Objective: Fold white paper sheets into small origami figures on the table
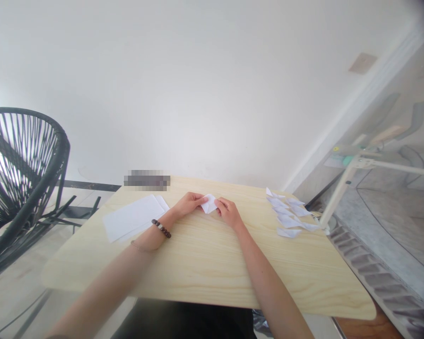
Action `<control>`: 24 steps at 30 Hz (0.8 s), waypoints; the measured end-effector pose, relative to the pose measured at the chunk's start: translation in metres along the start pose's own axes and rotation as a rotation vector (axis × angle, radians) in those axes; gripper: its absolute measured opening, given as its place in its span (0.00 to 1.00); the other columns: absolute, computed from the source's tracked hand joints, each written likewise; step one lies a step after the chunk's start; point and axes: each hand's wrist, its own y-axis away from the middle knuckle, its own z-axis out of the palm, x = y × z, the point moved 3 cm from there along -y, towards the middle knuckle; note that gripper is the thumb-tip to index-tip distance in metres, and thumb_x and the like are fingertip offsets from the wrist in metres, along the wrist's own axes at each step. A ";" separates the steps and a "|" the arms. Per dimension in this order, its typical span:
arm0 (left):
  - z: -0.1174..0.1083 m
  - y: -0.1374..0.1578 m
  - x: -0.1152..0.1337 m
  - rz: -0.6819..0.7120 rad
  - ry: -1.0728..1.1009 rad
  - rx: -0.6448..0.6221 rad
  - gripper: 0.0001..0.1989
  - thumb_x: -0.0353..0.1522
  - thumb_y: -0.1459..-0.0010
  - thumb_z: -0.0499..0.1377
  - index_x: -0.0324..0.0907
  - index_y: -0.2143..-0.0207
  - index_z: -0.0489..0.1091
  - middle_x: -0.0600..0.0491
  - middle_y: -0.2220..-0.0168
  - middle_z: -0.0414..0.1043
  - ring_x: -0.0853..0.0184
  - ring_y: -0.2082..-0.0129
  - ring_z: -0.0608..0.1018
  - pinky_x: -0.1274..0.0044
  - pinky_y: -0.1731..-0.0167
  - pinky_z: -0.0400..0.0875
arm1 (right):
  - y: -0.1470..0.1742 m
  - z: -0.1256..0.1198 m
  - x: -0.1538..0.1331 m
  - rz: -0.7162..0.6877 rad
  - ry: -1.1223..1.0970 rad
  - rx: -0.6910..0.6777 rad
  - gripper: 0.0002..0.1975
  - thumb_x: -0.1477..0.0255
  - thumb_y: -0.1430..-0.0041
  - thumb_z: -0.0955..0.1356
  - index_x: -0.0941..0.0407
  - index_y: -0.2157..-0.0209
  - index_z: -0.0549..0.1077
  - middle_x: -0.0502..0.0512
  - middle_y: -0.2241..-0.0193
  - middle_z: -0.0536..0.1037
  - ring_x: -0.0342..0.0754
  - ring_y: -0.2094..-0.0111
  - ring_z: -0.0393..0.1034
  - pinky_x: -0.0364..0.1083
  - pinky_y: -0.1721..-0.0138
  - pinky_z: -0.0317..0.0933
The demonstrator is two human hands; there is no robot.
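Note:
Between my two hands is a small folded piece of white paper [209, 204], held just above the wooden table [198, 259]. My left hand [189, 204], with a dark bead bracelet on its wrist, pinches the paper's left side. At the paper's right edge, the thumb and fingers of my right hand [229, 212] are closed on it. White paper sheets [132, 219] lie overlapping beside my left forearm. Over on the right of the table, several folded white paper pieces [286, 216] are laid out in rough rows.
A black corded chair [24, 165] stands to the left of the table. The white wall [205, 94] rises behind the table's far edge. A blurred-out patch [147, 180] covers something at the far left corner. A pale metal frame [342, 188] stands close by the right edge.

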 end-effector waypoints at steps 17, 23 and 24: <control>0.000 -0.002 -0.005 -0.005 0.036 0.021 0.19 0.41 0.51 0.54 0.33 0.68 0.71 0.50 0.69 0.72 0.67 0.69 0.72 0.75 0.66 0.65 | 0.000 0.001 -0.004 -0.044 0.045 0.030 0.16 0.62 0.47 0.57 0.57 0.80 0.62 0.46 0.85 0.62 0.39 0.82 0.54 0.39 0.79 0.47; 0.000 -0.001 -0.002 0.010 0.016 -0.012 0.18 0.41 0.51 0.53 0.33 0.68 0.71 0.50 0.70 0.71 0.68 0.70 0.71 0.76 0.67 0.65 | -0.001 0.001 -0.001 -0.041 0.054 -0.009 0.17 0.62 0.46 0.57 0.58 0.80 0.63 0.46 0.85 0.61 0.39 0.82 0.54 0.39 0.79 0.48; 0.001 -0.001 -0.002 0.010 0.015 -0.007 0.18 0.41 0.51 0.53 0.33 0.68 0.71 0.50 0.70 0.71 0.68 0.70 0.71 0.77 0.67 0.65 | -0.001 0.001 0.000 -0.038 0.050 -0.010 0.17 0.62 0.46 0.57 0.58 0.80 0.63 0.46 0.85 0.61 0.39 0.82 0.54 0.39 0.79 0.48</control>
